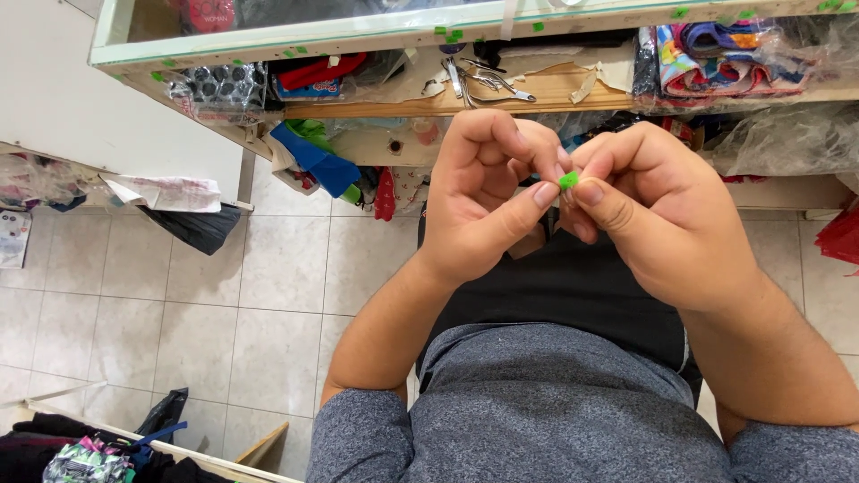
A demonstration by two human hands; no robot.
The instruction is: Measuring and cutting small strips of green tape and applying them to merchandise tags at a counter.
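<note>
At the far left, a crumpled white sheet [165, 190] lies on a low ledge with a black bag [195, 227] hanging just beneath it. At the near left corner a heap of dark clothes [85, 447] rests beside a pale board. The tiled floor [224, 304] fills the ground between them. Farther right, under a glass-topped worktop [295, 40], a wooden shelf [537, 94] carries a blue cloth [318, 161] that spills over its edge, and metal pliers [479, 80] lying on the board.

The left hand [488, 192] is curled, its thumb and forefinger pressed onto a small green piece [569, 181]. That piece sits in mid-air in front of the shelf, right between the two hands, above the person's dark lap. The right hand [658, 210] is likewise curled, with its thumb and fingertips pinching the same green piece from the other side, so both hands touch at that spot. At the far right of the shelf lies a stack of colourful folded fabrics [716, 58] wrapped in clear plastic.
</note>
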